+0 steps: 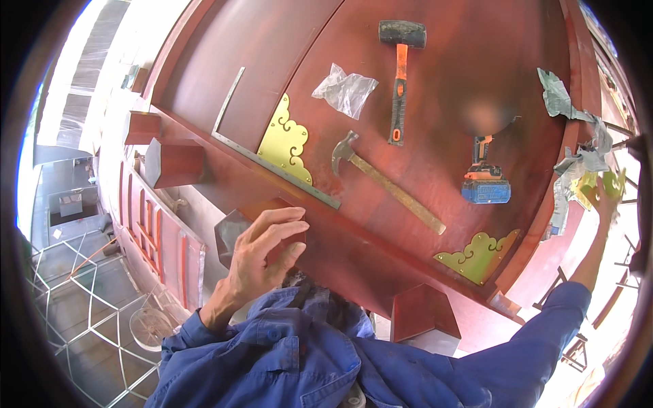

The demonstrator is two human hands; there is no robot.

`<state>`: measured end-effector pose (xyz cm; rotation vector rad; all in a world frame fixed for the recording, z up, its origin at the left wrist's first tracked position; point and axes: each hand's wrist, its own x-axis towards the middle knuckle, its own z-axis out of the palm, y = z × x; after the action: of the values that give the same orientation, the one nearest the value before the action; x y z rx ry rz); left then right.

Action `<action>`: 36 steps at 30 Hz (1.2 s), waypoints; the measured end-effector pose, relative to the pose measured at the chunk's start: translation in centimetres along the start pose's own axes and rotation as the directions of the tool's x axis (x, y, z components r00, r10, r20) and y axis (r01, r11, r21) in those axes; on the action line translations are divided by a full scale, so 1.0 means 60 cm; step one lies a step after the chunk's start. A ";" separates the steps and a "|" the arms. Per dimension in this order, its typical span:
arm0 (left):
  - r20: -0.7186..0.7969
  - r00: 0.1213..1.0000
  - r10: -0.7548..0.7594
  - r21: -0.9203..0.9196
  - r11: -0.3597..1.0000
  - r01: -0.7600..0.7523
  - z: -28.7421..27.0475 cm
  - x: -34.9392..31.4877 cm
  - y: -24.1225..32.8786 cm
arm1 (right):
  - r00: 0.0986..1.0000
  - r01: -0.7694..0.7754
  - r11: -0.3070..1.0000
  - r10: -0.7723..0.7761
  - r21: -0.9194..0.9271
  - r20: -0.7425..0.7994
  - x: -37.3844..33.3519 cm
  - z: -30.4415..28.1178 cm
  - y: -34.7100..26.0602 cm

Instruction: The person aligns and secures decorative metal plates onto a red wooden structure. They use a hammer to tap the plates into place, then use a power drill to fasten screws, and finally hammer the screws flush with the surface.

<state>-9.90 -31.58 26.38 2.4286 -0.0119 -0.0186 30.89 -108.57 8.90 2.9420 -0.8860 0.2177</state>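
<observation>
My right hand (601, 196) is the hardest thing to make out: glare washes over it at the far right, and I cannot tell whether its fingers pinch the yellow piece (585, 188) there or merely lie beside it. That piece is partly hidden by torn, crinkled grey-green wrapping (586, 162), which hangs along the raised edge of the red panel (435, 129). A blurred patch hides the front of the cordless drill (486, 173); only its orange-and-black grip and chunky blue battery show clearly.

My left hand (264, 253) is up over the near edge, fingers loosely bent, thumb apart from them, with nothing visible between. It covers part of a red block (231, 238) with a grey face.

Two shiny gold plates lie on the glossy panel, both with scrolled, scalloped edges: the left plate (284, 144) against a thin metal square (272, 168), the right plate (478, 258) in the near right corner. Between them rests a claw hammer (391, 183) with a worn wooden handle. Beyond it are a black-headed mallet (400, 85) with an orange-and-black grip and a crumpled clear plastic bag (345, 92).
</observation>
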 end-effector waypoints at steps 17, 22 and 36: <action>-0.202 0.761 0.616 -0.115 0.757 -0.643 -0.168 0.198 -0.071 | 0.367 -0.772 -0.384 -0.920 0.507 -0.138 -0.752 -0.491 -0.601; -0.342 0.694 0.634 0.191 0.769 -0.609 -0.221 0.134 -0.171 | 0.404 -0.838 -0.359 -0.915 0.411 0.025 -0.984 -0.499 -0.798; -0.455 0.890 0.030 -0.342 0.917 -0.206 -0.476 0.158 -0.409 | 0.689 -0.039 0.166 -0.709 0.985 0.147 -1.124 -0.499 -0.941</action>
<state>0.14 5.55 31.84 1.9845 0.0429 0.5426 3.01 -21.84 27.19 4.4483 0.3562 -0.4817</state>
